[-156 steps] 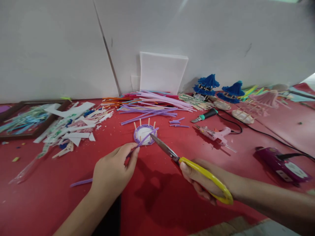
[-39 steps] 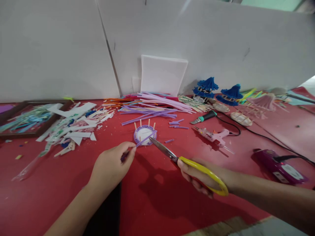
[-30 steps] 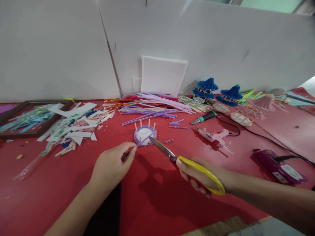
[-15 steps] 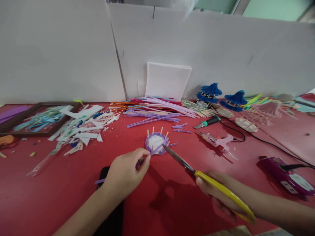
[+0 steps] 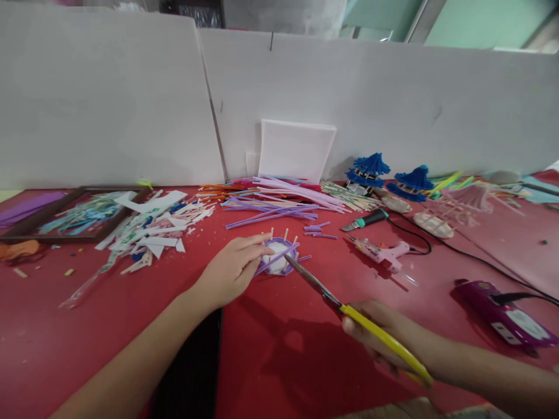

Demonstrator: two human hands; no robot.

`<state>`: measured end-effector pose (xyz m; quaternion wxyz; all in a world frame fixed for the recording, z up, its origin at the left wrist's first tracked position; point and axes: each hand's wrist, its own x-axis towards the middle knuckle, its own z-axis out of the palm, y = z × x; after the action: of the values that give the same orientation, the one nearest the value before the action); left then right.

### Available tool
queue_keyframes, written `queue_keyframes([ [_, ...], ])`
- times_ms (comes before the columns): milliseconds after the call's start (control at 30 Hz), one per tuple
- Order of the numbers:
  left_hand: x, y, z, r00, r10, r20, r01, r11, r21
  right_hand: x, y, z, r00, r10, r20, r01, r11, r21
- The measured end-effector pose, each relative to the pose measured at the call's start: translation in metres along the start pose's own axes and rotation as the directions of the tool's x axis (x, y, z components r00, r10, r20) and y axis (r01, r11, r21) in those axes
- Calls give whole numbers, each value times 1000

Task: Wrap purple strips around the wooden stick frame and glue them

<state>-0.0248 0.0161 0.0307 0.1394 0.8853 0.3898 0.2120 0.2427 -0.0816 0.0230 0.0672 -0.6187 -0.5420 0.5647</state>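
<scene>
A small round base (image 5: 279, 265) with a purple rim, a white middle and short upright sticks stands on the red table. My left hand (image 5: 236, 265) reaches over its left edge, fingers extended and apart. A purple strip (image 5: 288, 251) lies slantwise across the base; its lower end passes by my left fingertips, and I cannot tell whether they press on it. My right hand (image 5: 384, 331) is closed round the yellow handle of the scissors (image 5: 375, 329). Their blades look shut, with the tip over the base beside the strip.
Behind lie purple strips (image 5: 271, 212). A green-black cutter (image 5: 369, 219), a pink glue gun (image 5: 384, 253) and a purple power strip (image 5: 502, 317) are at the right. White scraps (image 5: 159, 233) and a brown frame (image 5: 98, 233) are at the left. A black object (image 5: 192, 372) lies beneath my left forearm.
My left hand has loosened its pinch on the purple strip and moved up to the base's left edge with its fingers extended. The scissors' tip has shifted slightly left over the base.
</scene>
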Motion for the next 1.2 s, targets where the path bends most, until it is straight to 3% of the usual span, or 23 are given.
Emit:
queue_keyframes([
  [100, 5, -6, -4, 992, 86, 92, -90, 995, 42, -3, -1, -1, 1000, 1, 2, -1, 1000, -21],
  [267, 1, -7, -4, 995, 26, 101, -39, 991, 129, -2, 4, -2, 1000, -4, 6, 4, 999, -53],
  [533, -2, -14, 0, 998, -62, 23, 55, 969, 240, 2, 2, 3, 1000, 29, 13, -28, 998, -49],
  [700, -7, 5, -8, 979, -111, -173, 149, 964, 220, 4, -2, 4, 998, 54, 12, -53, 996, -72],
  [933, -29, 23, 4, 954, -272, -129, 287, 950, 121, 5, -17, 2, 998, 59, -11, -58, 997, 46],
  [1200, -33, 13, 12, 960, -245, -134, 267, 945, 187, 12, -12, 1, 997, 67, 45, -71, 993, 90],
])
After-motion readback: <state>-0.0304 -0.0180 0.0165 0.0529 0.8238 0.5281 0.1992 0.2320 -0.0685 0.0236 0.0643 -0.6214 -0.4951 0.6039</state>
